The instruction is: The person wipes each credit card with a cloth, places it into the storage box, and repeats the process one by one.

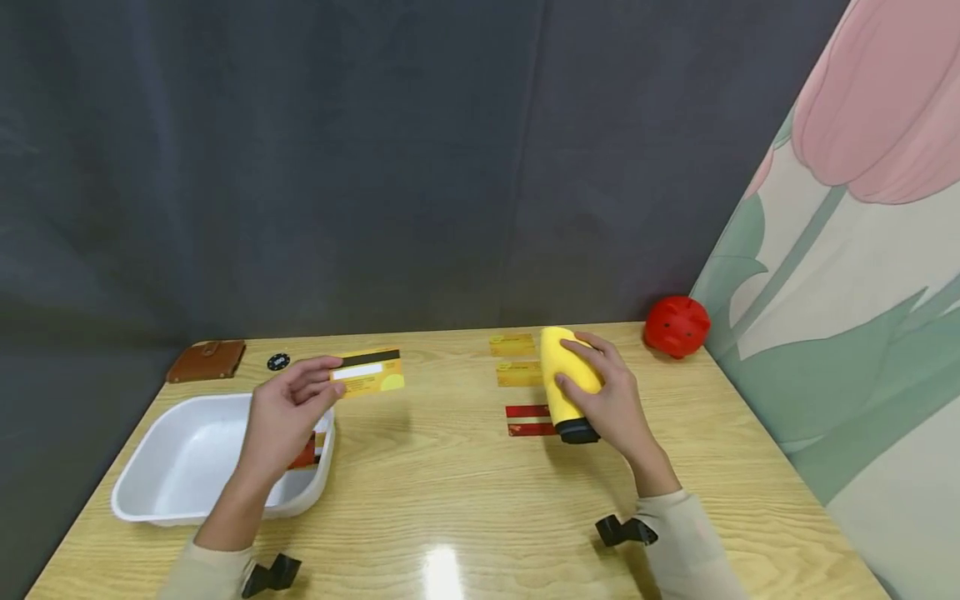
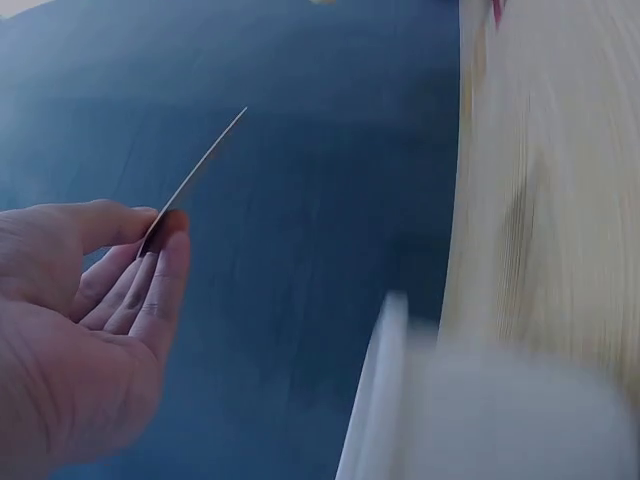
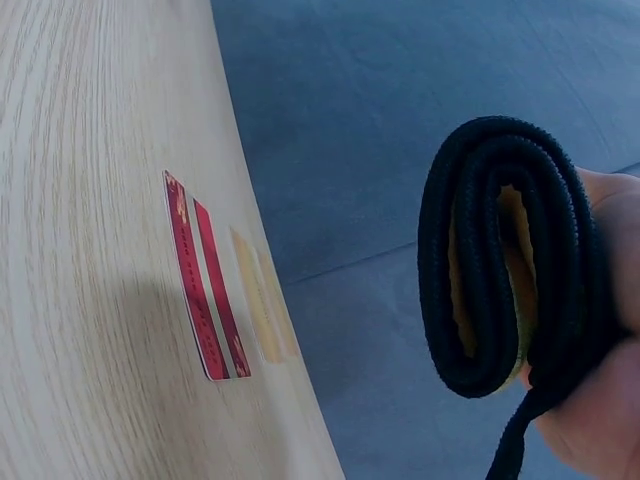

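Observation:
My left hand [image 1: 277,421] pinches a yellow bank card [image 1: 369,372] by its left end, above the table. The card's black stripe and white strip face me; in the left wrist view the card [image 2: 200,172] appears edge-on. My right hand [image 1: 613,402] grips a rolled yellow cloth [image 1: 557,367] with black edging, tilted above the table. Its spiral black end [image 3: 440,260] fills much of the right wrist view, with a thin strap hanging down. Two yellow cards [image 1: 512,344] and a red striped card [image 1: 527,411] lie beside the roll, partly hidden by it in the head view.
A white plastic basin [image 1: 180,467] stands at the left, with red and other cards [image 1: 303,454] inside, partly behind my left hand. Behind it lie a brown wallet [image 1: 207,361] and a black chip [image 1: 278,362]. A red piggy bank [image 1: 677,327] sits at the back right corner.

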Demonstrator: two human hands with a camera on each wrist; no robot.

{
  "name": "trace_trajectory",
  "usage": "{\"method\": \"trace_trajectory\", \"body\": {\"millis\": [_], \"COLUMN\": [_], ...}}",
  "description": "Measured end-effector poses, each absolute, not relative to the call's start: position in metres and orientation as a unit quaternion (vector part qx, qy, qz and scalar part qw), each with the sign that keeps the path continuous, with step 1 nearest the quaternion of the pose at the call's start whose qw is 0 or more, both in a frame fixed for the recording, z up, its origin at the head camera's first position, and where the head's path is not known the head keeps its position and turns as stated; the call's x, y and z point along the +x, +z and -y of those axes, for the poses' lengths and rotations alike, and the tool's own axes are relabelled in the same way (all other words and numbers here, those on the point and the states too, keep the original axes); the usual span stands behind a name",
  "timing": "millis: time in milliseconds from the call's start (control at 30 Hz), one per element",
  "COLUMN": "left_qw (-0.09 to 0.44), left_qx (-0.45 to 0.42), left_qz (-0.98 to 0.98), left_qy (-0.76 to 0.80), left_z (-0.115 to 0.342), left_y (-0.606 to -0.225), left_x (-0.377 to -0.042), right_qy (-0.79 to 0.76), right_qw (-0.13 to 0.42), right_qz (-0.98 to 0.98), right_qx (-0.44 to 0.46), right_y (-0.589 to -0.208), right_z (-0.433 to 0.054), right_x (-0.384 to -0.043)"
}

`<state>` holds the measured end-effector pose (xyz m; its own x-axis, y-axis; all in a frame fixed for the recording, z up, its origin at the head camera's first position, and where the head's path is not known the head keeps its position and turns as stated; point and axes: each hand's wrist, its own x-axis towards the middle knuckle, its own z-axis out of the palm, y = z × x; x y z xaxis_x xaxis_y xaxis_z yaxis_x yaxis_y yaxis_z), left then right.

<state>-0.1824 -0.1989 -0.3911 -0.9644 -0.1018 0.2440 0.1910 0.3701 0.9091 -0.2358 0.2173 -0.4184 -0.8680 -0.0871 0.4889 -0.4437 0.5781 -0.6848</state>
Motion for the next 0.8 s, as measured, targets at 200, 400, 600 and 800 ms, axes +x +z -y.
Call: {"method": "trace_trajectory", "body": {"millis": [200,400,600,800], "left_qw": [0.159,0.125,0.024,-0.020], "left_qx": [0.014,0.065,0.083,0.068], "left_qz": [0.839,0.848,0.872,0.897], "left_qy": [-0.520,-0.511,-0.481,-0.436], "left_z": [0.253,0.294,0.317,0.315], "left_y": [-0.398,-0.412,-0.425,-0.436], "left_x": [-0.166,-0.155,-0.157,-0.170], "right_qy": [0.435,0.438,0.438,0.437], "right_qw": [0.205,0.203,0.201,0.199], "right_qz": [0.863,0.862,0.863,0.863], "right_qx": [0.154,0.154,0.153,0.155], "right_y": [-0.420,-0.421,-0.421,-0.421], "right_z": [-0.218,-0.218,-0.219,-0.219], "right_x": [-0.237,-0.237,-0.237,-0.237]}}
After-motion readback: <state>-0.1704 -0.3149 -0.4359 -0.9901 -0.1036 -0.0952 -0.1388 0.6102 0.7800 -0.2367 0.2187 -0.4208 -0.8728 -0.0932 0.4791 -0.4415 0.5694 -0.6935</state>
